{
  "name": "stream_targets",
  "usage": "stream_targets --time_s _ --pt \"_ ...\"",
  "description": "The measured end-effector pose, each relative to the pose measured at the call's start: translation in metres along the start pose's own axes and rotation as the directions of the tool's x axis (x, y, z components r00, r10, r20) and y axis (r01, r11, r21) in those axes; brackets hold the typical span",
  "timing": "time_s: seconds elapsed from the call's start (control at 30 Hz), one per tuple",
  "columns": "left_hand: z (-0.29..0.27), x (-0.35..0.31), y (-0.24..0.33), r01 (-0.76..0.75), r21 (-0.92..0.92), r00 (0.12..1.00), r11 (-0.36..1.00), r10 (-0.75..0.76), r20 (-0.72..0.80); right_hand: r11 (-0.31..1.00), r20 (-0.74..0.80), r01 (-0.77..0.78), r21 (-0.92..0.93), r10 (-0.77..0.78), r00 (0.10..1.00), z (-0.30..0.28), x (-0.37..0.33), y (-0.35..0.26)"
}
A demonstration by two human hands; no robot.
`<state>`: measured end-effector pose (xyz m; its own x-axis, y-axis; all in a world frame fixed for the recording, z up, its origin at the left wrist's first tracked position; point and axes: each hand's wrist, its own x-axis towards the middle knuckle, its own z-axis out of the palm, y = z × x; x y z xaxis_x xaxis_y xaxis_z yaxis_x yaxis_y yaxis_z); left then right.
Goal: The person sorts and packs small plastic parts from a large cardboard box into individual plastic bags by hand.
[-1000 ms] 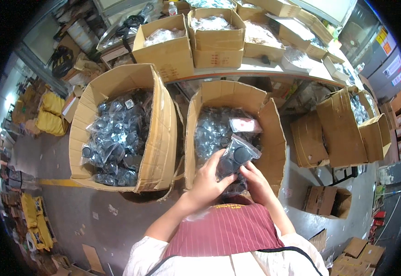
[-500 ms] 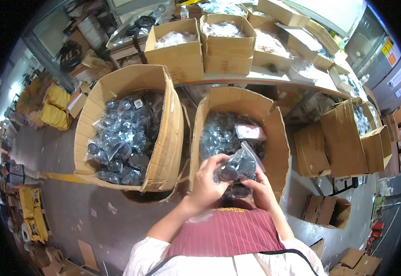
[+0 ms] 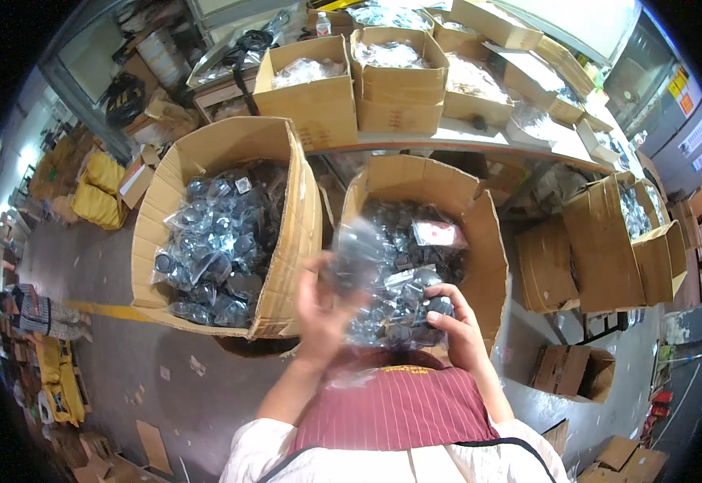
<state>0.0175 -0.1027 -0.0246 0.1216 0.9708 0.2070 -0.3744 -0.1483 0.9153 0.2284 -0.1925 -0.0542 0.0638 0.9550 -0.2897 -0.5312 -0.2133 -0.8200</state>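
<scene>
My left hand [image 3: 318, 310], smeared by motion, is over the left side of the right-hand carton [image 3: 492, 266]. A blurred clear plastic bag of dark parts [image 3: 356, 253] is in its fingers. Lower right in the same carton, my right hand [image 3: 462, 326] has its thumb and fingers closed on a black round part [image 3: 439, 306], which seems to be bagged too. Many clear bags of black parts [image 3: 391, 314] fill the carton beneath both hands. A small white and red packet [image 3: 438, 233] lies on top of them toward the back.
At left stands another tall carton [image 3: 298, 249] full of bagged black parts. Behind, a table [image 3: 468, 138] bears several open cartons [image 3: 399, 101] of clear bags. More cartons [image 3: 600, 241] stand at right. A person [image 3: 41, 310] is far off at left.
My hands have moved apart. The left has swung up and left with the bag of dark parts; the right has stayed low in the carton, now on a black round part.
</scene>
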Motion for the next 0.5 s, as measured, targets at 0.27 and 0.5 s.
stream_targets --time_s 0.27,0.5 --pt "-0.052 0.037 0.033 0.207 -0.586 0.978 0.784 -0.162 0.130 0.991 -0.022 0.129 0.035 -0.128 0.991 -0.001 -0.005 -0.003" --pt "-0.006 -0.003 -0.015 0.465 0.105 0.801 0.879 -0.468 0.373 0.926 0.264 0.278 -0.254 -0.210 0.941 0.006 -0.007 -0.002"
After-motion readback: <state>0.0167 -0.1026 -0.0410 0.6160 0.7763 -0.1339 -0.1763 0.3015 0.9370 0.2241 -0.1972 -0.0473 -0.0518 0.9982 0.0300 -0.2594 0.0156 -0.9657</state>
